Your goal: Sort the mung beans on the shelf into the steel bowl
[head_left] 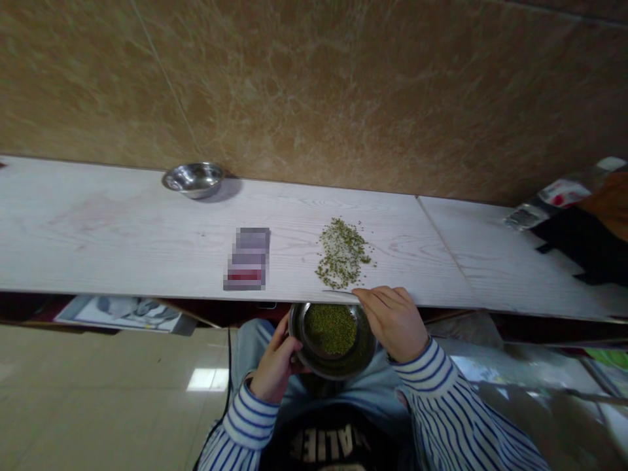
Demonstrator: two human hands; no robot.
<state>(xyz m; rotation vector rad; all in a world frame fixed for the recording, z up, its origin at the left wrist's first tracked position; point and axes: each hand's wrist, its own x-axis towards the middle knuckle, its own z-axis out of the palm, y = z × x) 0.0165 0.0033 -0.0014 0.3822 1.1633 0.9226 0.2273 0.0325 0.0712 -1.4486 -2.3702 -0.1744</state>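
My left hand (275, 360) is closed on the rim of a metal bowl (338, 371), just below the front edge of the shelf-like white tabletop (294, 226). Small green beans (333, 327), which look like mung beans, cover the bowl's bottom. My right hand (392, 320) is at the table edge, above the bowl's right side. Its fingers pinch a thin, flat strip (339, 292), seen edge-on; its kind cannot be made out. Just beyond the strip, a loose patch of green beans mixed with white grains (343, 252) lies spread on the tabletop.
An upright shiny metal bowl (193, 180) stands near the wall at the back left. A blurred-out flat rectangular thing (248, 258) lies left of the beans. On the far right are a clear plastic bottle (564, 190) and a black item (583, 242). An open drawer (122, 314) shows below left.
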